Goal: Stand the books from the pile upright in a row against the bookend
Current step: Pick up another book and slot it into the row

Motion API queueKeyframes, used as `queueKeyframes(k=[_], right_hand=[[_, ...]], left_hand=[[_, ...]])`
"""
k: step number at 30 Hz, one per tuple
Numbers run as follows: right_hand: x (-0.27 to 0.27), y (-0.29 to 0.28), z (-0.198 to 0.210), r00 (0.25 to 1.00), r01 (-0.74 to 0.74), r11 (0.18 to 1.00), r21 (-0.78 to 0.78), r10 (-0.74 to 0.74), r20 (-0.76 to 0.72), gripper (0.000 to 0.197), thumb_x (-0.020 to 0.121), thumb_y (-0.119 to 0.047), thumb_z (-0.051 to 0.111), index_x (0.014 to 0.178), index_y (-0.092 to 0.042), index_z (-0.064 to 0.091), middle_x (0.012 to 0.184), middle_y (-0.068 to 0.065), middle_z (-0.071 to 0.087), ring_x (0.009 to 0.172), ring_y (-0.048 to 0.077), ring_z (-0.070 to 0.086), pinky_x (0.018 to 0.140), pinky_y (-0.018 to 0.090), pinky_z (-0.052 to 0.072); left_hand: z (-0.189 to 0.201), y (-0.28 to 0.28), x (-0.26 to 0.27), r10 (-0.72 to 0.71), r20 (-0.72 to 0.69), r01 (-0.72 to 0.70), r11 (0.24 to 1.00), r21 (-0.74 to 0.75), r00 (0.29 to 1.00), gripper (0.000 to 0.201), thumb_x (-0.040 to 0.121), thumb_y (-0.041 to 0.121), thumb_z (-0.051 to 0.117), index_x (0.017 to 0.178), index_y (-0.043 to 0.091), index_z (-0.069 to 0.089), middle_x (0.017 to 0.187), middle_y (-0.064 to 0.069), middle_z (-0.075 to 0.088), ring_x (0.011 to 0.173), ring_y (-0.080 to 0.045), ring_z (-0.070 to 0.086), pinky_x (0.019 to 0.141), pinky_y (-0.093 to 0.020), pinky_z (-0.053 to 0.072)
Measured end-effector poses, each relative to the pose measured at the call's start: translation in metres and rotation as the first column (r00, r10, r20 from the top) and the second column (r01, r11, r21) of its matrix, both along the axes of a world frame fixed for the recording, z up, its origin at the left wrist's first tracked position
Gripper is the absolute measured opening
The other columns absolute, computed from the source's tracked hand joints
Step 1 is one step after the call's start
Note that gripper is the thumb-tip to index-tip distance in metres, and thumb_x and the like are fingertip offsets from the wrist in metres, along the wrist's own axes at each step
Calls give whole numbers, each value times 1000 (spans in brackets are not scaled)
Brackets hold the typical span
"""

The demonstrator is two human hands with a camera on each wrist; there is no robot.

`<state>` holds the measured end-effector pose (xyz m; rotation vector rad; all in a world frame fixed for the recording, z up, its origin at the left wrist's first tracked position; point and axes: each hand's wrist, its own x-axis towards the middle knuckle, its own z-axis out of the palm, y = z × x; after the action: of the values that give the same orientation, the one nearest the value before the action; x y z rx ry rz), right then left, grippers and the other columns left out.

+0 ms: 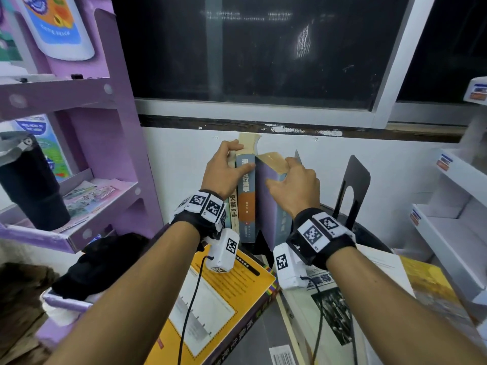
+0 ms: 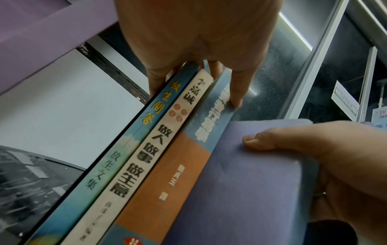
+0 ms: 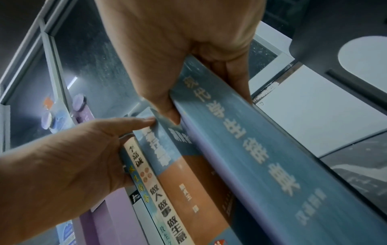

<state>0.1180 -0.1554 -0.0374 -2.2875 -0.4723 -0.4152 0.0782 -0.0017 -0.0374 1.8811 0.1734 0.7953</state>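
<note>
Purple book [image 1: 266, 185] tilts in right hand [image 1: 295, 185], seemingly touching upright books [image 1: 245, 196].

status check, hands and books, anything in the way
Left hand steadies three upright books. Right hand grips purple book, tilted. Bookend apart, right. Nothing blocking.

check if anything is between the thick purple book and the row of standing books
Nothing visible. The thick purple book, gripped by the right hand, leans with its top against the blue-and-orange book ending the row that the left hand holds. The dark wedge below looks empty.
</note>
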Motion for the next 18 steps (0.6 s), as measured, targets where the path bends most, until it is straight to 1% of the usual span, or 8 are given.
queueKeyframes(k=[3,5,8,9,11,14,16,18], right_hand=[[7,8,-5,1000,4,1000,-7,-4,-11,40,79,-36,67,111,-15,57,104,13,66,98,38,59,80,38,50],[9,13,-7,1000,8,1000,-18,-8,-15,42,79,-38,67,113,-15,57,106,13,66,101,38,58,80,37,48],[10,18,-10,999,3,1000,-30,-4,-37,45,80,-40,66,115,-14,55,108,14,65,102,38,58,80,37,48],[10,19,-11,999,-3,999,-34,1,-41,45,80,-41,65,114,-14,55,107,14,66,101,38,59,79,37,48],[10,19,-12,999,-21,999,-38,20,-47,42,78,-40,65,109,-13,54,102,14,66,97,38,59,76,36,49],[10,14,-12,995,-74,996,-56,70,-74,43,77,-39,65,109,-13,53,99,12,66,94,36,59,71,32,46],[9,10,-12,989,-128,988,-89,120,-91,47,76,-40,66,111,-13,51,101,11,65,95,34,59,72,32,45],[6,6,-12,982,-171,977,-127,158,-106,54,75,-43,67,117,-14,48,103,11,64,96,33,59,75,33,48]], left_hand=[[-2,2,2,-11,24,10,1000,14,1000,35,79,20,75,105,24,52,135,8,52,118,-10,53,97,-28,48],[-2,2,2,-11,31,10,1000,27,999,36,79,20,75,107,23,51,132,10,52,115,-8,53,92,-24,48],[-2,1,2,-11,36,10,999,40,999,37,80,20,74,108,20,51,123,15,51,112,-8,54,93,-25,49],[-2,1,2,-15,38,14,999,42,999,37,80,20,74,108,20,51,125,14,51,111,-7,54,94,-27,49],[-3,1,2,-17,42,15,999,44,999,37,80,21,74,109,19,51,134,11,51,111,-4,53,95,-27,49],[-3,1,1,-29,44,28,999,33,999,37,80,21,74,109,20,50,142,6,48,116,-5,52,94,-23,48],[-3,1,0,-33,50,32,999,28,998,38,80,20,75,109,19,51,143,5,48,117,-4,52,90,-17,47],[-3,1,-1,-29,50,28,999,31,998,38,80,21,75,110,18,51,143,5,48,116,-4,51,87,-12,45]])
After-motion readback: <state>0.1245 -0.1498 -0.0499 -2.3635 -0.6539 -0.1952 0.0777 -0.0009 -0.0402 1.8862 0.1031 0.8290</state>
